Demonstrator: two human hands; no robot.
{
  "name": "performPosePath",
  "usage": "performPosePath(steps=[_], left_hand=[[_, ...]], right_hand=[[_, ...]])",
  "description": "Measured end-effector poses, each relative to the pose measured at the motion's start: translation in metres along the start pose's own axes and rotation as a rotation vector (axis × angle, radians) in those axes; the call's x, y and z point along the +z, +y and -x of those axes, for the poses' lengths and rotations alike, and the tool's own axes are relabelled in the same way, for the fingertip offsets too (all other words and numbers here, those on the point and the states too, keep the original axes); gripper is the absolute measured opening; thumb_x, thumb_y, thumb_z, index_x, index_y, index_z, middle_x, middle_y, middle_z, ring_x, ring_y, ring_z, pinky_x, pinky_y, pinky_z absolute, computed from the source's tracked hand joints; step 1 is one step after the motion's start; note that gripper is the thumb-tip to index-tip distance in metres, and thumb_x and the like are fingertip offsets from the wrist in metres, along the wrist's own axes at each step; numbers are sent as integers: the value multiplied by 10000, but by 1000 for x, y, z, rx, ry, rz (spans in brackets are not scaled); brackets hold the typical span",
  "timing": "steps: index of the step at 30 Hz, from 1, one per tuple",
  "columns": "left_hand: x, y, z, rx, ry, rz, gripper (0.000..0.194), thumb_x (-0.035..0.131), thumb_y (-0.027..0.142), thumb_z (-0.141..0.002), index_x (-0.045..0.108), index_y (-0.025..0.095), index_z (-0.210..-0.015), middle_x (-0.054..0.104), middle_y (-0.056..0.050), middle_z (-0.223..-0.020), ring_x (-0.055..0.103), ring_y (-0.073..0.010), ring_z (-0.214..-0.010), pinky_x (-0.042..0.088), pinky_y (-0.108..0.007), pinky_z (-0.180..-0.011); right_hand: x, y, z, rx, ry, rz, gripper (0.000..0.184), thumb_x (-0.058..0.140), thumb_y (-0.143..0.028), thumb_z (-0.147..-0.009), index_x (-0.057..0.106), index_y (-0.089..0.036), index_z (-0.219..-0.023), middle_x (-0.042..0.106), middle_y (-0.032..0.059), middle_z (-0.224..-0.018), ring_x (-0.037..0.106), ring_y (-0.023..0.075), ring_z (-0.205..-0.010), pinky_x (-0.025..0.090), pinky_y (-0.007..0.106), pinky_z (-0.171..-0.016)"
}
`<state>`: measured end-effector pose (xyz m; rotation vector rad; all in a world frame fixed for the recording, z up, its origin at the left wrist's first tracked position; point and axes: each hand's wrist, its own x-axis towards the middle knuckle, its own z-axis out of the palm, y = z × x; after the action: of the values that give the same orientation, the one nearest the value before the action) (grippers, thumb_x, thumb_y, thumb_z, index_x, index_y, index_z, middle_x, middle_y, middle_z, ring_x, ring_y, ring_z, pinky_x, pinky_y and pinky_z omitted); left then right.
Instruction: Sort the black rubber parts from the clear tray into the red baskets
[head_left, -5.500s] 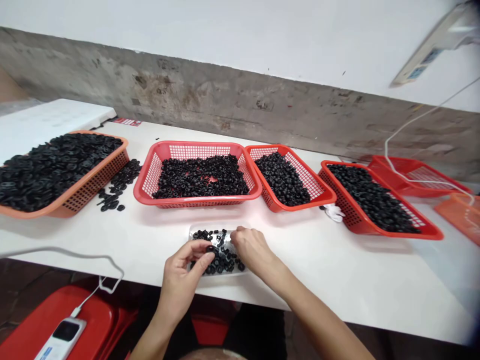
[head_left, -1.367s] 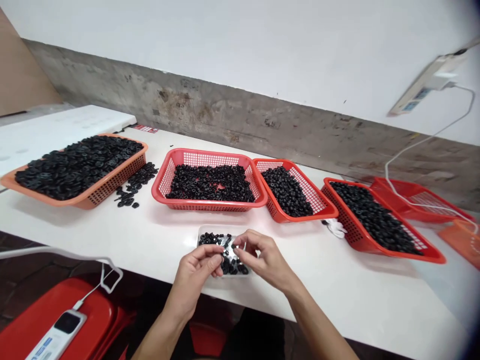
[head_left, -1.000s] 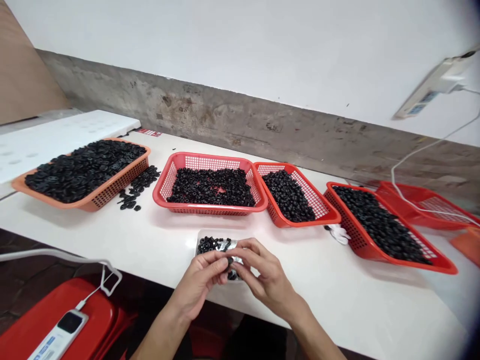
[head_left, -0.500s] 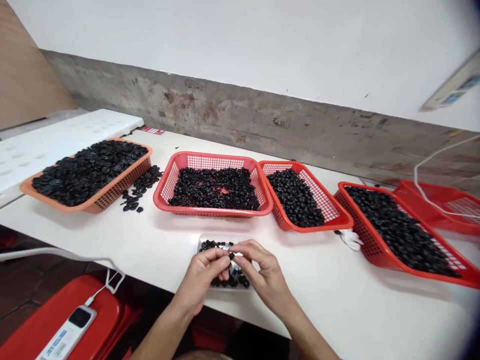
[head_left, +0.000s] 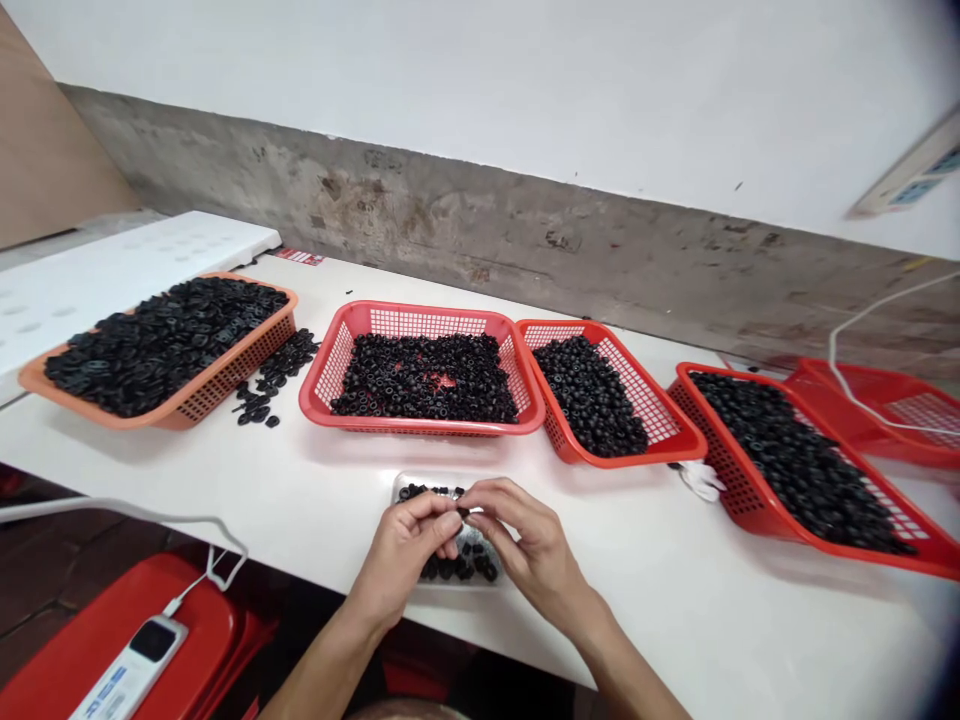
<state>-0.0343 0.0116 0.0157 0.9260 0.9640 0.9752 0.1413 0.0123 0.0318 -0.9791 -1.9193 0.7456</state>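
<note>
My left hand [head_left: 411, 548] and my right hand [head_left: 525, 540] meet fingertip to fingertip over a small clear tray [head_left: 491, 583]. Between them is a small black part [head_left: 463, 512], pinched by the fingers of both hands and mostly covered by them, so its exact shape does not show. Small black pieces [head_left: 459, 568] lie in the tray, some ring-shaped, partly hidden behind my fingers. Just beyond the tray stands a red basket [head_left: 420, 428] holding many small black rings [head_left: 405, 375].
An orange basket [head_left: 191, 398] of flat black pieces stands left, with loose pieces [head_left: 277, 365] beside it. Two red baskets [head_left: 600, 462] [head_left: 787, 535] of black parts are at right, a white cloth [head_left: 703, 480] between them. A power bank [head_left: 135, 660] rests on a red stool [head_left: 199, 610].
The view has shifted slightly. My hands stay together over the tray, and the black part between my fingertips is now more covered.
</note>
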Motion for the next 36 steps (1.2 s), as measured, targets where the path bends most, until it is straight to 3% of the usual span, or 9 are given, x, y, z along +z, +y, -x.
performPosePath(steps=[5, 10, 16, 23, 27, 31, 36], left_hand=[[-1, -3, -2, 17, 11, 30, 207, 760, 340, -768, 757, 159, -869, 626, -3, -763, 597, -115, -644, 459, -216, -633], [-5, -7, -1, 40, 58, -18, 312, 734, 271, -789, 724, 185, -1088, 664, -30, -913, 655, -148, -769, 510, -249, -764], [-4, -6, 3, 149, 129, -233, 365, 697, 225, -820, 687, 214, -1185, 688, -51, -995, 662, -180, -887, 518, -280, -855], [-4, 1, 8, 295, 137, -430, 342, 656, 175, -844, 713, 255, -1171, 731, -55, -1036, 669, -209, -927, 523, -291, -842], [-4, -2, 9, 247, 135, -375, 324, 655, 196, -851, 702, 237, -1169, 717, -54, -1028, 662, -197, -924, 515, -284, -858], [-5, -6, 6, 122, 126, -186, 353, 686, 235, -827, 671, 206, -1178, 686, -51, -982, 645, -172, -840, 520, -272, -810], [-2, -5, 2, 73, 128, -65, 361, 756, 253, -762, 692, 192, -1113, 699, -52, -924, 623, -171, -833, 500, -255, -800]], right_hand=[[-2, 2, -1, 52, 27, 40, 156, 495, -169, -990, 621, -222, -1067, 649, 49, -945, 621, 161, -854, 497, 272, -756], [-1, -2, -2, 139, 47, 111, 149, 469, -226, -1007, 613, -205, -974, 645, 45, -887, 612, 158, -778, 486, 258, -691], [2, -8, -4, 62, 15, 310, 132, 476, -209, -1001, 602, -209, -960, 664, 47, -864, 620, 175, -772, 476, 289, -701], [4, -11, -3, -52, -70, 488, 152, 437, -170, -1021, 584, -184, -982, 665, 55, -873, 604, 185, -785, 447, 319, -728], [7, -12, 0, -163, -24, 536, 154, 448, -122, -1010, 566, -165, -1098, 700, 66, -907, 626, 188, -792, 433, 335, -734], [12, -14, 5, -195, -18, 605, 290, 472, -147, -1000, 502, -133, -1288, 719, 126, -1031, 670, 211, -890, 432, 378, -803], [17, -13, 8, -212, 47, 770, 281, 494, -136, -977, 536, -127, -1255, 736, 121, -971, 687, 212, -818, 397, 427, -873]])
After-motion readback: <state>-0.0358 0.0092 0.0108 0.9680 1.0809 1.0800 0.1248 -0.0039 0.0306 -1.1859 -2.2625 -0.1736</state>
